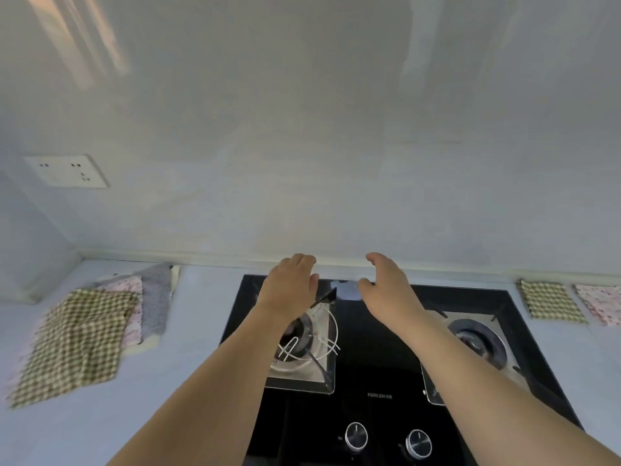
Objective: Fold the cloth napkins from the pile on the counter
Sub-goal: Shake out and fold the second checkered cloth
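Two napkins are seen folded at the right end of the worktop: a checked square and, just beside it toward the frame edge, a floral one, partly cut off. That much of the task is judged done. On the left lies the pile, not yet folded: a large checked cloth is spread loosely on top, with a floral cloth and a grey one showing from under its far side. At least three napkins are thus judged to remain; how many more lie beneath cannot be told.

Nothing is held. The left hand and the right hand hover above the back of the hob, between the two groups, fingers relaxed and apart, with no grip taken on any cloth. Two burners and two knobs are seen on the hob, and a socket is set in the wall above the pile.
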Demonstrator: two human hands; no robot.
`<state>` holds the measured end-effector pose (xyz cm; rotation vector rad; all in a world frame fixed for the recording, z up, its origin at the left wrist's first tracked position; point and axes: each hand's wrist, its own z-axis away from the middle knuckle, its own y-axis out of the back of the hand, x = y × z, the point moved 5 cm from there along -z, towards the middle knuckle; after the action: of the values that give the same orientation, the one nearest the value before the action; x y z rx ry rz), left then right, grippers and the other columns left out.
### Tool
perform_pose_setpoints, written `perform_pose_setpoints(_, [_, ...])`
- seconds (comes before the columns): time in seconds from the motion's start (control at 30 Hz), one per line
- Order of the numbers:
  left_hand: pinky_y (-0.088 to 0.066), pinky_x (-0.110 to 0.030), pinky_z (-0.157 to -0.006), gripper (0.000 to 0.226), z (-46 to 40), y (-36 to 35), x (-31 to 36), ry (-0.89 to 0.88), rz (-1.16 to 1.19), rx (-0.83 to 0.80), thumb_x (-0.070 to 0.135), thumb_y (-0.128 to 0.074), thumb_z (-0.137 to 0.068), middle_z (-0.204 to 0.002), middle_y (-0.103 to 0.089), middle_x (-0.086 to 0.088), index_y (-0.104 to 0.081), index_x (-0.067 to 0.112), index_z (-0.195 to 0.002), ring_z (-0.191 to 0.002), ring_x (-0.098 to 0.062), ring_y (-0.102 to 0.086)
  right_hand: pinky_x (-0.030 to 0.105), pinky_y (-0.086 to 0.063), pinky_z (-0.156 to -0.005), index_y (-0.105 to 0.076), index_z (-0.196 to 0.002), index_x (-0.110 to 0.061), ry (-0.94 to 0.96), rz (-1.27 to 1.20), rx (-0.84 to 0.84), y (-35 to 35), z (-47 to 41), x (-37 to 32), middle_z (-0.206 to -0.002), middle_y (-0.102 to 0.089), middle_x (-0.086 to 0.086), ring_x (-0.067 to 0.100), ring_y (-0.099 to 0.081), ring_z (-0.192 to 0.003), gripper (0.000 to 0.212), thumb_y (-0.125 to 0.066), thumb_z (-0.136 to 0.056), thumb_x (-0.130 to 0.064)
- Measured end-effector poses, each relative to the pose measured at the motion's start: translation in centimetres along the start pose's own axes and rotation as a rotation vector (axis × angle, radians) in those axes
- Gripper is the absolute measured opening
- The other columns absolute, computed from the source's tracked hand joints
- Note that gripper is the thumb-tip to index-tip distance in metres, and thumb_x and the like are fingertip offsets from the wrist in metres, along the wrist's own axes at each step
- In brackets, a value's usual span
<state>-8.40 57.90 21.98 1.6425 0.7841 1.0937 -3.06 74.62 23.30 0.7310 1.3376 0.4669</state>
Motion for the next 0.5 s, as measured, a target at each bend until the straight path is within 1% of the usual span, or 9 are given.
perform_pose_setpoints(0.1, [-0.038,-0.035,-0.101,0.039,1.3,1.8,-3.2,0.065,0.005,0.046,0.027,-0.041,-0.1,-0.139,-0.049,-0.001,-0.045,0.016,-0.137,-0.123,-0.022,-0.047,0.04,-0.034,-0.11,-0.034,-0.145,-0.019,0.031,0.012,-0.039,-2.3,-0.1,-2.0,-0.148,-0.04,-0.001,0.021,-0.039,-0.135,0.053,-0.052,-0.095,-0.017])
perform_pose_setpoints(0.17, [-0.039,-0.035,-0.1,0.039,2.4,2.6,-5.1,0.078,0.016,0.047,0.027,-0.04,-0.1,-0.139,-0.049,0.0,-0.046,0.016,-0.137,-0.123,-0.022,-0.046,0.039,-0.037,-0.107,-0.035,-0.144,-0.019,0.039,0.017,-0.051,-3.8,-0.1,-3.3,-0.148,-0.04,0.0,0.02,-0.042,-0.133,0.053,-0.052,-0.094,-0.018])
perform_pose_setpoints(0.3, [-0.04,-0.034,-0.099,0.038,4.3,4.1,-10.1,0.098,0.029,0.066,0.026,-0.04,-0.1,-0.138,-0.05,0.001,-0.048,0.016,-0.136,-0.122,-0.021,-0.047,0.034,-0.035,-0.106,-0.033,-0.145,-0.016,0.05,0.007,-0.126,-7.9,0.5,-6.9,-0.148,-0.039,0.001,0.02,-0.041,-0.133,0.053,-0.051,-0.096,-0.019])
perform_pose_setpoints(0.37, [-0.039,-0.034,-0.101,0.038,5.2,4.8,-13.5,0.134,0.038,0.085,0.027,-0.04,-0.101,-0.139,-0.05,0.001,-0.047,0.016,-0.137,-0.124,-0.021,-0.047,0.03,-0.036,-0.101,-0.033,-0.145,-0.017,0.084,0.021,-0.142,-10.3,0.7,-9.3,-0.147,-0.04,0.001,0.019,-0.043,-0.129,0.051,-0.049,-0.096,-0.018])
perform_pose_setpoints(0.43, [-0.039,-0.035,-0.103,0.039,6.0,5.4,-17.2,0.154,0.041,0.069,0.028,-0.04,-0.101,-0.141,-0.049,0.001,-0.046,0.017,-0.138,-0.126,-0.021,-0.046,0.026,-0.035,-0.098,-0.033,-0.146,-0.017,0.093,0.021,-0.141,-12.7,0.6,-11.8,-0.148,-0.038,0.001,0.018,-0.043,-0.129,0.051,-0.047,-0.096,-0.016])
perform_pose_setpoints(0.5, [-0.039,-0.036,-0.102,0.039,6.9,5.7,-21.5,0.147,0.034,0.042,0.028,-0.041,-0.101,-0.14,-0.048,0.0,-0.046,0.017,-0.137,-0.126,-0.021,-0.045,0.029,-0.032,-0.106,-0.032,-0.146,-0.015,0.089,0.019,-0.14,-15.4,0.5,-14.3,-0.15,-0.036,0.002,0.02,-0.037,-0.135,0.052,-0.046,-0.096,-0.016])
